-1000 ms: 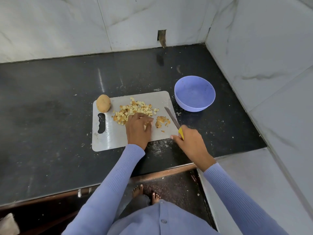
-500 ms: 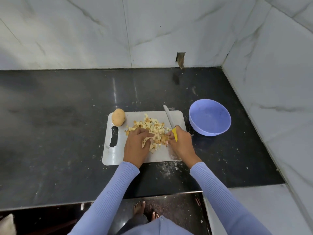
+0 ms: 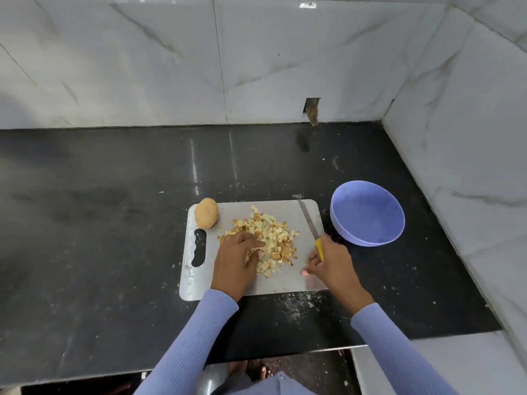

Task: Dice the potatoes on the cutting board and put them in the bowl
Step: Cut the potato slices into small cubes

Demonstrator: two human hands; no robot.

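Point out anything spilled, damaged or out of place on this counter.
Small potato scraps and a pale smear litter the counter in front of the board and beside the bowl. The back wall has a broken hole just above the counter. The bowl holds no dice yet.

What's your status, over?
Left hand gathers dice; right hand holds knife. Bowl empty. One potato whole.

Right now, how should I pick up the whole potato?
Grip the whole potato around its middle, across the narrow width. Come from above: it lies on the cutting board's far left corner, clear of the diced pieces. Its rounded shape may roll, so wrap fingers on both long sides.
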